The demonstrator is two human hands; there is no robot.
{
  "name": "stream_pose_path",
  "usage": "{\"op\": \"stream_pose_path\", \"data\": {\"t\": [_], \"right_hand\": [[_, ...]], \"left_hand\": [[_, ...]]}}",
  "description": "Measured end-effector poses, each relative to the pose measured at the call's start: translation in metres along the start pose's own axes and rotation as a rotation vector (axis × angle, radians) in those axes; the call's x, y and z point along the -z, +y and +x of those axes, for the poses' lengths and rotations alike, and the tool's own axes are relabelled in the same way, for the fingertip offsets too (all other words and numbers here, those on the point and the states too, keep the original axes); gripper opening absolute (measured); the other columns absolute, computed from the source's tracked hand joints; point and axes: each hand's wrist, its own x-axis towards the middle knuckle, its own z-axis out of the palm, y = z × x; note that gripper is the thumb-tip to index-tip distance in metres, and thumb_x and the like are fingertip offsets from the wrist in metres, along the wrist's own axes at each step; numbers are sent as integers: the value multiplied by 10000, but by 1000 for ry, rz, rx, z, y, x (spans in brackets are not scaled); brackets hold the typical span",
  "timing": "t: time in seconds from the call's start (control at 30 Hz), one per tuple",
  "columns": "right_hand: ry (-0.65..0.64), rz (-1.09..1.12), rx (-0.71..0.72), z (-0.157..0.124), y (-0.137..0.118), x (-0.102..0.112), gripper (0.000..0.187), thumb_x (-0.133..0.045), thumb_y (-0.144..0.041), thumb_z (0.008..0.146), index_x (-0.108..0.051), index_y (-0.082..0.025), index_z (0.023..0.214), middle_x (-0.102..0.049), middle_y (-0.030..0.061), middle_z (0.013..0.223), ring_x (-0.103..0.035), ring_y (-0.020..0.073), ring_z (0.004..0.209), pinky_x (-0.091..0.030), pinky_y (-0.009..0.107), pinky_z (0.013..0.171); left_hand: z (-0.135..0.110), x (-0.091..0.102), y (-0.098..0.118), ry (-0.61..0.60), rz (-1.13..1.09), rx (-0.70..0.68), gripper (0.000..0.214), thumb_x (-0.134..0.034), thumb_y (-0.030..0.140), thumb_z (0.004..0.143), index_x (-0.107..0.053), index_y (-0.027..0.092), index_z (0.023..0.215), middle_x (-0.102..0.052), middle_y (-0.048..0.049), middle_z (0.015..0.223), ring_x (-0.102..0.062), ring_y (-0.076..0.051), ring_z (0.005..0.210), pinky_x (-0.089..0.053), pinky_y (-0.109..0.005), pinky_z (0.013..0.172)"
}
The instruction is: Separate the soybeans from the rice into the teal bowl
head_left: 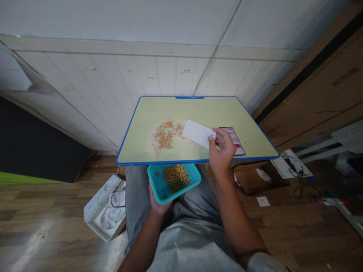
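Observation:
My left hand (159, 204) grips a turquoise plastic tub (151, 185) from below, just under the table's front edge and above my lap. Inside the tub lies a heap of round yellowish beans (177, 177), with a few apart from it. Between the thumb and fingers of my right hand (222, 149) is a flat white card (198, 133), tilted over the tabletop. Left of the card, more beans (167, 138) lie mixed into spread pale grains that look like rice (154, 145). Part of the card hides the right side of the grains.
The small table (159, 107) has a pale yellow-green top and a blue rim. A phone (236, 141) with a lit screen lies beside my right hand. An open white box (106, 211) stands on the floor at left; cardboard and cables (297, 177) are at right.

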Motion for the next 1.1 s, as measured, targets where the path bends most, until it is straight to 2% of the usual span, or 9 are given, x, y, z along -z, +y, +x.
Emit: {"op": "stream_pose_path", "data": {"t": [0.2, 0.3, 0.47, 0.53, 0.63, 0.77, 1.0, 1.1], "right_hand": [[-55, 18, 5, 1, -2, -4, 221, -756, -340, 1002, -798, -262, 1204, -872, 72, 1109, -834, 251, 981, -713, 408, 856], [-46, -5, 27, 1, -2, -4, 222, -735, -324, 1013, -799, -266, 1218, -875, 67, 1126, -842, 248, 996, -710, 400, 848], [-132, -8, 34, 1, -5, -3, 216, -735, -294, 1005, -822, -271, 1202, -877, 50, 1091, -838, 233, 953, -700, 388, 833], [-118, -9, 35, 2, -6, -3, 218, -743, -301, 1001, -825, -271, 1201, -880, 52, 1098, -838, 237, 965, -701, 390, 839], [-72, -18, 37, 3, -7, -4, 226, -749, -312, 992, -827, -268, 1200, -888, 59, 1120, -842, 243, 981, -701, 399, 845], [-128, -18, 37, 3, -8, -4, 235, -741, -297, 988, -831, -267, 1204, -881, 46, 1057, -830, 227, 904, -692, 386, 799], [-24, -42, 71, 18, -4, -15, 248, -716, -324, 997, -801, -268, 1223, -860, 56, 1082, -811, 232, 922, -699, 373, 795], [-63, -69, 102, 29, 0, -23, 239, -699, -310, 995, -801, -270, 1208, -853, 51, 1080, -812, 232, 939, -697, 372, 809]], "left_hand": [[1, -3, 0, -6, -30, 2, 941, -142, 837, 1131, -594, 306, 1762, -573, -5, 1853, -233, -308, 1871, -53, -570, 1537], [0, 2, 1, -11, -32, 4, 915, -150, 816, 1134, -617, 321, 1745, -616, -2, 1824, -242, -295, 1869, -55, -556, 1535], [-2, 10, 2, -11, -26, 10, 892, -166, 807, 1130, -615, 343, 1746, -612, 0, 1835, -160, -293, 1886, -36, -563, 1532], [-2, 10, 1, -1, -23, 6, 879, -157, 785, 1139, -626, 346, 1738, -613, 6, 1835, -142, -299, 1888, -44, -563, 1533], [-2, 10, 1, 22, -17, -4, 860, -168, 765, 1149, -630, 336, 1734, -624, -6, 1827, -204, -315, 1878, -89, -574, 1534], [-4, 11, 1, 25, -16, -16, 836, -206, 773, 1151, -629, 340, 1728, -637, -22, 1817, -319, -306, 1846, -146, -558, 1528], [-5, 10, 2, 28, -18, 0, 881, -162, 814, 1139, -637, 359, 1725, -638, 8, 1814, -298, -289, 1851, -129, -532, 1527], [-3, 4, 2, 31, -12, 4, 825, -155, 766, 1154, -625, 407, 1729, -641, 28, 1810, -303, -280, 1851, -126, -554, 1533]]}}
